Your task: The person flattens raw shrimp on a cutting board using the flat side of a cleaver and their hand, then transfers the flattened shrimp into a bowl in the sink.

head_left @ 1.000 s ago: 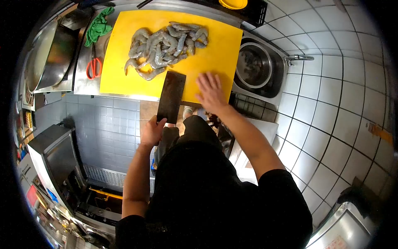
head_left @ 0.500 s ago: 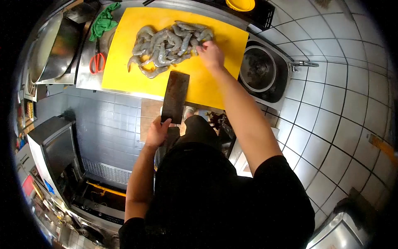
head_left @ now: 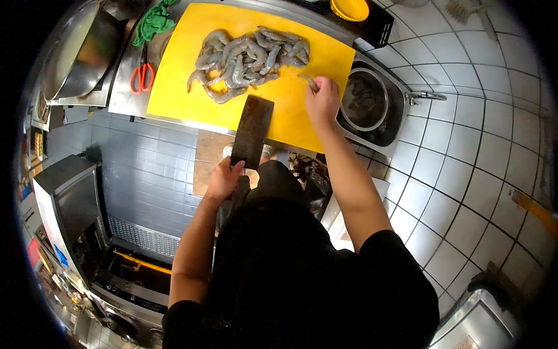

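Observation:
A heap of raw grey shrimp (head_left: 247,58) lies on the yellow cutting board (head_left: 174,96). My right hand (head_left: 324,103) is over the right part of the board, its fingers closed on a single shrimp (head_left: 311,82) whose end pokes out at the fingertips. My left hand (head_left: 225,179) grips a cleaver (head_left: 253,131) at the handle. The wide dark blade points away from me and its far end overlaps the board's near edge. The left palm and most of the cleaver's handle are hidden from view.
Right of the board is a sink (head_left: 390,131) holding a round strainer (head_left: 381,116), with a faucet (head_left: 429,95) on the tiled wall. To the left lie red-handled scissors (head_left: 142,77), a green cloth (head_left: 154,23) and a large metal pot (head_left: 87,58). A yellow bowl (head_left: 350,9) stands at the back.
My right hand has drawn away from the heap, to the right and nearer me, with one shrimp in its fingers. The left hand still holds the cleaver in nearly the same place.

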### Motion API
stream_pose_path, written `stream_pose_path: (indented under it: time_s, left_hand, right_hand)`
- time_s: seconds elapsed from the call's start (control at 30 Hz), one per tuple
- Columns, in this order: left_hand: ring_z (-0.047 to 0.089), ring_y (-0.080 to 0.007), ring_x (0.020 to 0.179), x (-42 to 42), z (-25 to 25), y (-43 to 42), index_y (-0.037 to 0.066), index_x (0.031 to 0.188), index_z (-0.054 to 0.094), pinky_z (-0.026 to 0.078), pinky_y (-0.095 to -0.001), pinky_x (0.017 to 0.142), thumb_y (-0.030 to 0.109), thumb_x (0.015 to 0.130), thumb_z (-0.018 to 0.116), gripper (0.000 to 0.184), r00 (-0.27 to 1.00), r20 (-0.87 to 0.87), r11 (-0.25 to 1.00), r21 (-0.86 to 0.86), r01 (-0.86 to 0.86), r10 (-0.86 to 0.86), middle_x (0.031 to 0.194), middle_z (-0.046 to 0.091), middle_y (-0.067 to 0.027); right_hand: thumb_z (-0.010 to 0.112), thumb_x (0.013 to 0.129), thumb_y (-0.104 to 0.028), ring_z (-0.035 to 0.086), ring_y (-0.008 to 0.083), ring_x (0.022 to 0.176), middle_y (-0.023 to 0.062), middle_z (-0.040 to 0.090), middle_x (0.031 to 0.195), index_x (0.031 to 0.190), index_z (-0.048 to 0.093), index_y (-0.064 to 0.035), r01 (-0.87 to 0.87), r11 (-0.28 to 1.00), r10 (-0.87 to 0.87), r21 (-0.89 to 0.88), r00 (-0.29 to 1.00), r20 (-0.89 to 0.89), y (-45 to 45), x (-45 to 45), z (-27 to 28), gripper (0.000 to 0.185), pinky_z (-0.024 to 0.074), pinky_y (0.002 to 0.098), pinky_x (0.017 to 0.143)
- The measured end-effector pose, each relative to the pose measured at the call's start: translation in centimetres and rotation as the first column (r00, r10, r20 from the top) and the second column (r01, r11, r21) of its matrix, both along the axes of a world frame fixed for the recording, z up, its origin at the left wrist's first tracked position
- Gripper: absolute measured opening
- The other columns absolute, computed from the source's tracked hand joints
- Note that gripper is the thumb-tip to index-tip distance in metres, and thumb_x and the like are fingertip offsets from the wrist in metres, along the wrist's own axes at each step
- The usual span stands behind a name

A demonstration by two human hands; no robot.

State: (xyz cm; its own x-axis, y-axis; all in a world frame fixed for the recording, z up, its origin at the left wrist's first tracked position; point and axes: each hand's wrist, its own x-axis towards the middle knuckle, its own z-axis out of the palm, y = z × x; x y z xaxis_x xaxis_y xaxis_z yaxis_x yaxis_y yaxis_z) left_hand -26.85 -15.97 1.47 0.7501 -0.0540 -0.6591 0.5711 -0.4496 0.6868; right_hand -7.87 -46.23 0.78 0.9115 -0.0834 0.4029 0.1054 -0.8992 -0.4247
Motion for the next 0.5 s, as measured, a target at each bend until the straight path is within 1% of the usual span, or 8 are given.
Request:
stream_pose_path:
  time_s: [0.07,0.1,0.2,0.23,0.33,0.37,0.43,0.5]
  left_hand:
    - [0.063,-0.0203,0.056,-0.4,-1.3,0.4,0.000,0.108,0.066,0.049,-0.0391,0.054,0.035,0.104,0.064,0.036,0.997,0.073,1.000,0.000,0.031,-0.031,0.069,0.065,-0.0115]
    - [0.064,-0.0203,0.056,-0.2,-0.8,0.3,0.000,0.108,0.066,0.049,-0.0390,0.053,0.034,0.104,0.065,0.034,0.997,0.075,0.999,-0.033,0.006,-0.004,0.069,0.065,-0.0115]
    - [0.065,-0.0232,0.059,0.9,1.1,0.1,-0.006,0.099,0.062,0.050,-0.0421,0.056,0.031,0.101,0.069,0.037,0.999,-0.034,0.995,-0.087,-0.044,0.041,0.072,0.066,-0.0185]
    - [0.065,-0.0236,0.058,1.0,1.3,0.2,-0.005,0.099,0.061,0.050,-0.0419,0.055,0.032,0.102,0.068,0.037,1.000,0.017,0.997,-0.074,-0.005,0.007,0.069,0.065,-0.0144]
    - [0.064,-0.0243,0.055,0.9,0.0,0.4,-0.003,0.097,0.061,0.050,-0.0415,0.054,0.034,0.103,0.066,0.037,0.999,0.028,0.998,-0.056,0.021,-0.019,0.066,0.064,-0.0134]
    - [0.065,-0.0256,0.057,0.8,-0.3,0.4,-0.003,0.098,0.061,0.050,-0.0423,0.056,0.035,0.103,0.066,0.038,1.000,0.004,0.998,-0.067,0.012,-0.012,0.068,0.064,-0.0149]
    - [0.067,-0.0283,0.062,1.1,0.7,0.0,-0.002,0.098,0.062,0.052,-0.0440,0.060,0.037,0.102,0.066,0.040,0.999,-0.043,0.996,-0.092,-0.006,0.002,0.071,0.066,-0.0178]
    - [0.069,-0.0307,0.069,0.7,-0.5,-0.1,-0.002,0.098,0.063,0.053,-0.0457,0.065,0.038,0.101,0.067,0.041,0.997,0.065,0.999,-0.016,0.038,-0.037,0.076,0.067,-0.0200]
  right_hand:
    - [0.080,0.086,-0.018,0.067,0.0370,0.101,0.0128,0.070,0.096,0.106,0.067,-0.0082,-0.135,0.973,0.112,-0.185,0.985,-0.131,-0.6,-2.8,0.0,0.026,0.0546,0.0483,0.085]
    - [0.082,0.085,-0.016,0.067,0.0361,0.104,0.0132,0.069,0.099,0.109,0.067,-0.0076,-0.203,0.942,0.151,-0.267,0.968,-0.203,-0.8,-4.0,0.1,0.030,0.0548,0.0470,0.087]
    - [0.082,0.086,-0.018,0.067,0.0365,0.104,0.0142,0.069,0.105,0.114,0.067,-0.0078,-0.316,0.935,0.230,-0.162,0.887,-0.401,1.3,-6.3,1.0,0.033,0.0548,0.0483,0.090]
    - [0.082,0.085,-0.019,0.065,0.0361,0.110,0.0152,0.067,0.117,0.127,0.066,-0.0095,-0.263,0.958,0.173,-0.114,0.848,-0.500,1.7,-6.4,1.5,0.046,0.0529,0.0486,0.098]
    - [0.081,0.085,-0.018,0.062,0.0362,0.119,0.0164,0.064,0.126,0.138,0.064,-0.0120,-0.301,0.919,0.198,-0.253,0.910,-0.363,2.0,-5.9,3.3,0.057,0.0503,0.0471,0.104]
    - [0.081,0.085,-0.019,0.062,0.0375,0.119,0.0173,0.062,0.128,0.141,0.061,-0.0117,-0.368,0.896,0.268,-0.249,0.894,-0.359,1.6,-5.7,3.1,0.060,0.0504,0.0489,0.103]
    - [0.081,0.086,-0.021,0.061,0.0400,0.119,0.0189,0.060,0.130,0.147,0.056,-0.0113,-0.496,0.832,0.401,-0.246,0.846,-0.351,0.5,-4.8,2.3,0.067,0.0506,0.0527,0.102]
    - [0.080,0.085,-0.021,0.062,0.0399,0.118,0.0186,0.062,0.128,0.144,0.058,-0.0101,-0.531,0.832,0.409,-0.160,0.781,-0.472,-0.5,-4.5,1.7,0.064,0.0513,0.0520,0.101]
